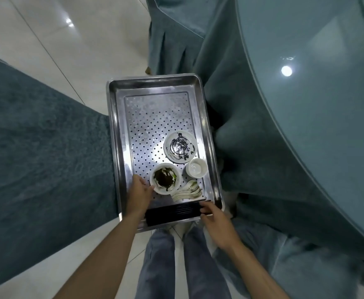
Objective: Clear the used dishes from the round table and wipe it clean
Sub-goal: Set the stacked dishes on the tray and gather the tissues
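1. Head view: a metal tray (155,87) with a perforated floor lies lengthwise in front of the person, between a chair cover (36,147) on the left and the round table (306,104) on the right.
2. The round table has a glossy top over a teal tablecloth (252,137) that hangs in folds just beside the tray's right rim.
3. All the used dishes sit in the tray's near right part. A plate (180,147) smeared with dark sauce lies farthest from the person.
4. Just nearer stands a small white cup (196,167), upright, and left of it a bowl (165,178) with dark green residue inside.
5. A stack of white spoons (187,190) lies nested against the bowl's near right side.
6. A dark ridged strip (172,214) runs across the tray's near end.
7. The left hand (139,190) lies over the tray's near left part, fingertips touching the bowl's left rim. Whether it actually grips the bowl cannot be told from this angle.
8. The right hand (215,221) holds the tray at its near right corner, fingers curled over the rim onto the dark strip.
9. Below the tray, legs in jeans (159,255) stand on a pale tiled floor (47,39).
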### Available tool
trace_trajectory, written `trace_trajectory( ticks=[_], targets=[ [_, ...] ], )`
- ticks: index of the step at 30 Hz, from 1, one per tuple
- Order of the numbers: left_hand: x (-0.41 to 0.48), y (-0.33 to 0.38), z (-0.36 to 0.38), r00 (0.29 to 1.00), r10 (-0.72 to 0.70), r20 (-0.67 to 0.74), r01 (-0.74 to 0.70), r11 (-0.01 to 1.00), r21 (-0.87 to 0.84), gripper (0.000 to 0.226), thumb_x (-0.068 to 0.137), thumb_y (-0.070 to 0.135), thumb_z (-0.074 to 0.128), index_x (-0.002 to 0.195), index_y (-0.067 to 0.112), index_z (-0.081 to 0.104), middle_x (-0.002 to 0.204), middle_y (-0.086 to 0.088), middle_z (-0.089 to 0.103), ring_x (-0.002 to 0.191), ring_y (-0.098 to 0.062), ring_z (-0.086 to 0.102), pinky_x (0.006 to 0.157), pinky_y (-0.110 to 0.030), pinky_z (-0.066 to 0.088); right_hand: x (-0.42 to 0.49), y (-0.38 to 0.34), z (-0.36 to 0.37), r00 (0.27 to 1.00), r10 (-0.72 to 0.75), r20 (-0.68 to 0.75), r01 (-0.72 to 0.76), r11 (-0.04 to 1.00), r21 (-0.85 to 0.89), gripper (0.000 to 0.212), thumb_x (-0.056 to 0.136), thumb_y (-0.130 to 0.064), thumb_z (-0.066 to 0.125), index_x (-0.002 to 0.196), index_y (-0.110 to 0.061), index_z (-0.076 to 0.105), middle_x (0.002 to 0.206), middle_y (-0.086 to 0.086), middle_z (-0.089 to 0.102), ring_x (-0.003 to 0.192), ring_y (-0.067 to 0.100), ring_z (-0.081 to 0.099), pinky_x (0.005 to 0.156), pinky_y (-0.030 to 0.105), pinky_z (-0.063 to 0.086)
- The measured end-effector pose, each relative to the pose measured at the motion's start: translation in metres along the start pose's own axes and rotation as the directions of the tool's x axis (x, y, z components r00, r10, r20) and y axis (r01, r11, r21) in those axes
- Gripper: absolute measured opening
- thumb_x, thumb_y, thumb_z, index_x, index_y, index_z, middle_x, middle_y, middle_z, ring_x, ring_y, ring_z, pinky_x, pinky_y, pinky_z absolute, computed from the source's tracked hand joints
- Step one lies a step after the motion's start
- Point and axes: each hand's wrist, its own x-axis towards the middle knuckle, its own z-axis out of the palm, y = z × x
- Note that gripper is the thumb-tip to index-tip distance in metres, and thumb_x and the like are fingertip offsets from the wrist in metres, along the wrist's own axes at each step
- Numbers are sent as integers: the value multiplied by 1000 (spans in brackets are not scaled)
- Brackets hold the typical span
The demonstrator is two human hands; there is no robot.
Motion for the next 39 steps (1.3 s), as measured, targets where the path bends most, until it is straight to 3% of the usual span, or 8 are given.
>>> trace_trajectory(
  ticks=[3, 5, 10, 17, 25, 31, 36, 39],
  targets=[
    [7, -3, 2, 970, 225, 97, -242, 936, 256, 67, 78, 27, 88, 129, 29, 45, 128, 3, 57, 112, -22, 61, 89, -44, 57, 1, 2, 2, 1000, 1, 1, -1, 1000, 18, 39, 102, -14, 56, 133, -37, 58, 119, -15, 63, 104, 5, 66, 99, 31, 54],
    [13, -2, 9, 931, 304, 202, -364, 811, 459, 108, 70, 40, 93, 156, 28, 27, 160, 2, 37, 138, -24, 46, 102, -49, 52, 2, 4, 4, 1000, -2, 1, 2, 1000, 19, 39, 102, -15, 56, 132, -40, 56, 120, -15, 62, 102, 6, 66, 97, 30, 54],
    [25, 3, 34, 898, 332, 289, -437, 593, 676, 138, 66, 53, 91, 164, 23, -1, 172, -4, 10, 147, -32, 35, 105, -52, 51, 3, 7, 7, 1000, -23, -6, 23, 1000, 19, 39, 102, -16, 55, 130, -43, 56, 119, -17, 62, 98, 3, 65, 91, 24, 55],
    [11, 15, 20, 898, 332, 288, -427, 505, 750, 129, 69, 56, 88, 164, 26, 5, 171, -9, 8, 151, -36, 25, 110, -58, 43, -13, -9, -12, 995, -92, -47, 89, 994, -69, 39, 102, -16, 56, 129, -44, 56, 123, -17, 62, 103, 1, 63, 99, 31, 54],
    [-88, 131, -65, 865, 385, 321, -479, 447, 755, 80, 92, 57, 65, 157, 27, 30, 170, -5, 20, 155, -31, 19, 122, -53, 29, -89, -85, -92, 934, -280, -221, 125, 837, -532, 38, 101, -32, 53, 139, -27, 55, 129, -2, 63, 110, 19, 65, 89, 36, 54],
    [-157, 234, -96, 756, 559, 342, -577, 322, 751, 61, 91, 54, 65, 141, 22, 52, 146, -3, 53, 134, -28, 49, 104, -49, 48, -148, -118, -162, 829, -388, -403, 47, 765, -642, 41, 95, -35, 60, 135, -22, 61, 123, 1, 66, 108, 26, 65, 83, 42, 55],
    [-196, 312, -76, 637, 648, 417, -671, 200, 713, 50, 93, 50, 59, 135, 24, 57, 136, 1, 59, 126, -24, 54, 97, -45, 50, -172, -115, -225, 721, -398, -568, 11, 825, -565, 34, 86, -27, 74, 117, -14, 72, 105, 8, 72, 94, 34, 70, 77, 44, 59],
    [-211, 353, -46, 559, 675, 482, -720, 107, 686, 45, 92, 49, 59, 128, 22, 59, 128, 2, 62, 119, -24, 58, 91, -43, 52, -182, -111, -267, 692, -363, -624, -19, 855, -518, 35, 86, -27, 75, 118, -14, 72, 111, 8, 73, 98, 34, 70, 80, 44, 57]
  ],
)
